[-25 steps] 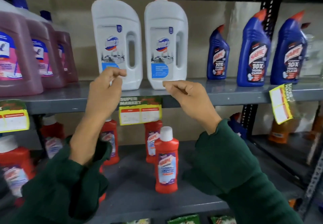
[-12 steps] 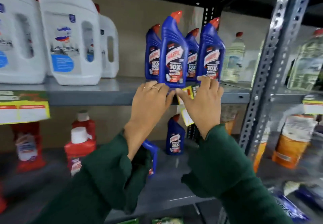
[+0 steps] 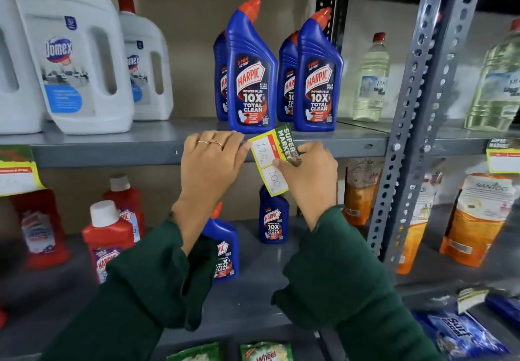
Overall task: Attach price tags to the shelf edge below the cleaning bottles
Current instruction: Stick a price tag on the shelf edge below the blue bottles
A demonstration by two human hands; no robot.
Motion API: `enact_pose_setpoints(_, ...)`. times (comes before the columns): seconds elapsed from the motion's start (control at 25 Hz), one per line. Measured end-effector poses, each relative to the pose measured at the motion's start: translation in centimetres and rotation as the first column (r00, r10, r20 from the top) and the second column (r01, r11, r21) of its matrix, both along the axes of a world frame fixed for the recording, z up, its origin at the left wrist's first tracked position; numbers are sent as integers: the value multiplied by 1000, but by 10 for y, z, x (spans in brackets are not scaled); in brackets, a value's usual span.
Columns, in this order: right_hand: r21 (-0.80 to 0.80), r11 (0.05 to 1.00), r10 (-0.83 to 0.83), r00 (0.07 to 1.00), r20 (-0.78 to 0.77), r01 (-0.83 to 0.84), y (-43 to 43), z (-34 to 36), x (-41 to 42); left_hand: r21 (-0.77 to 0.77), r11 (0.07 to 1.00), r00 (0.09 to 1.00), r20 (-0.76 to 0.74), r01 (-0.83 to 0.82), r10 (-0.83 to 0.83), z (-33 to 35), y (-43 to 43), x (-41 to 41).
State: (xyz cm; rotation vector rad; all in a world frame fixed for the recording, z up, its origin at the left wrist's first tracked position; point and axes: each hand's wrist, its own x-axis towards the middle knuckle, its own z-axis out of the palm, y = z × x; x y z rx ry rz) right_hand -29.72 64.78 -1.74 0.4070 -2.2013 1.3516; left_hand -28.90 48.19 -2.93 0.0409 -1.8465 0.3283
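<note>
A yellow and green price tag (image 3: 269, 160) marked 120 and 100 hangs tilted in front of the grey shelf edge (image 3: 112, 152), just below the blue Harpic bottles (image 3: 250, 79). My right hand (image 3: 309, 174) pinches the tag's right side. My left hand (image 3: 211, 163) lies flat on the shelf edge, its fingertips touching the tag's top left corner. Another tag (image 3: 17, 174) hangs on the same edge at the far left, under the white Domex bottles (image 3: 70, 51).
A perforated grey upright (image 3: 416, 112) stands right of my hands. Past it are clear bottles (image 3: 368, 79), orange pouches (image 3: 475, 220) and a further tag (image 3: 503, 158). Red bottles (image 3: 109, 236) and small blue Harpic bottles (image 3: 273, 214) stand on the lower shelf.
I have shifted from the tag under the white bottles to the one under the blue bottles. My right hand has taken hold of it and both hands now work it at the edge.
</note>
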Motion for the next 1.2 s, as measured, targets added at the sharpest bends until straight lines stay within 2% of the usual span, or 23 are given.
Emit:
enact_pose_setpoints(0.2, -144, 982, 136, 988, 72, -125, 16, 2, 2, 25, 1000, 1000, -26, 14, -13, -4, 6, 0)
enact_pose_setpoints(0.32, -215, 963, 167, 986, -9, -165, 21, 1, 5, 55, 998, 1000, -10, 11, -10, -2, 8, 1)
enact_pose_setpoints(0.4, -152, 977, 139, 986, -96, -152, 25, 2, 5, 185, 977, 993, 30, 105, -112, 2, 14, 7)
enact_pose_setpoints(0.48, 0, 987, 162, 978, -131, -163, 29, 3, 2, 360, 882, 934, 71, 303, -349, 14, 23, 15)
enact_pose_setpoints(0.52, 80, 980, 192, 971, -141, -182, 32, 3, 0, 398, 832, 884, 97, 387, -458, 18, 27, 19)
enact_pose_setpoints(0.56, 152, 969, 218, 963, -161, -194, 33, 3, -1, 377, 832, 865, 134, 407, -484, 21, 32, 23)
enact_pose_setpoints(0.64, 243, 952, 237, 948, -210, -184, 36, 2, -5, 222, 926, 916, 199, 305, -349, 21, 38, 26)
enact_pose_setpoints(0.68, 252, 950, 240, 945, -222, -182, 37, 2, -5, 195, 943, 926, 216, 269, -308, 20, 39, 27)
enact_pose_setpoints(0.8, 214, 960, 231, 944, -235, -182, 37, 1, -10, 266, 929, 915, 242, 259, -324, 21, 40, 33)
enact_pose_setpoints(1.0, 263, 964, 127, 920, -371, -27, 32, -2, -20, 393, 893, 914, 237, 221, -330, 22, 45, 31)
enact_pose_setpoints(1.2, 251, 967, 131, 926, -354, -40, 32, -1, -28, 435, 873, 902, 250, 220, -351, 17, 49, 23)
